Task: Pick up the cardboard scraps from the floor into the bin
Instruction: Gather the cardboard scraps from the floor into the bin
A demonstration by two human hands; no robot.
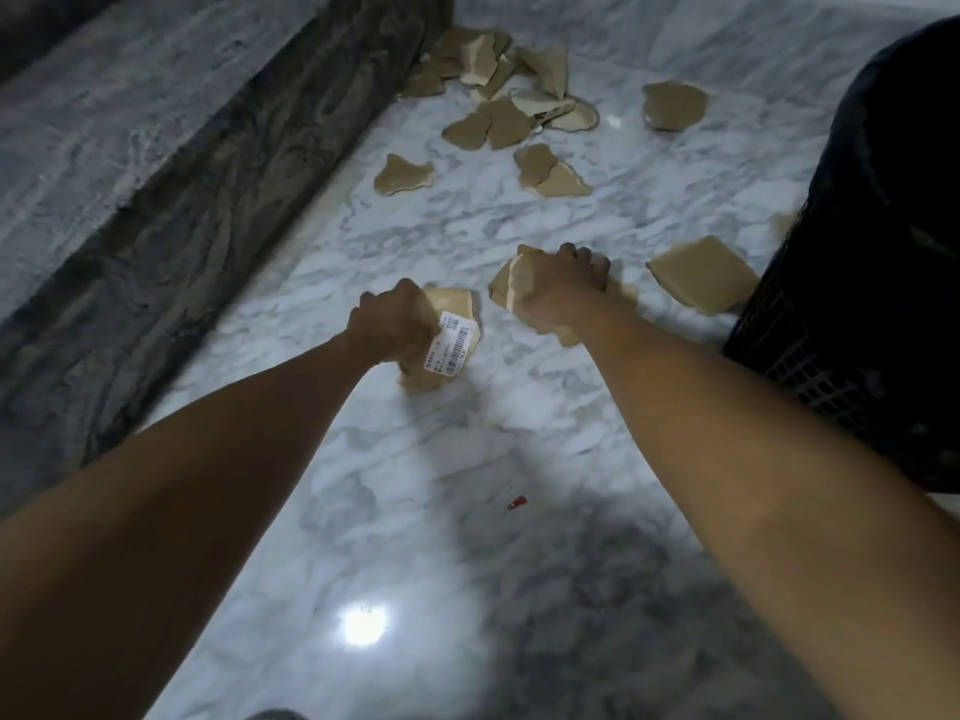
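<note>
1. Left hand (pixel 392 324): fingers curled tight around a bundle of cardboard scraps (pixel 447 309), held low over the floor (pixel 467 459).
2. Label (pixel 453 343): a white shipping sticker is fixed to the bundle in the left hand. It carries a barcode, a small square code and a red mark; the printed text is too small and blurred to read.
3. Right hand (pixel 558 288): fingers clenched around a second bundle of scraps (pixel 506 283), with torn pale edges showing at its left side. One end of this bundle protrudes below the wrist.
4. Bin (pixel 852 304): a dark basket with a lattice wall stands at the right edge of the view, near the right hand.
5. Square scrap (pixel 701 280): lies flat on the floor between the right hand and the bin, just beside the bin wall.
6. Loose scraps (pixel 550 171): several torn pieces lie spread on the marble floor beyond both hands, well apart from the bin.
7. Scrap pile (pixel 493 65): a denser heap of overlapping pieces lies at the far end, against the dark stone step (pixel 208 174) that runs along the left side.
8. Single scrap (pixel 674 105): lies alone to the right of the heap.
9. Red fragment (pixel 518 503): a small red item lies on the floor between the two forearms; its identity cannot be told.
</note>
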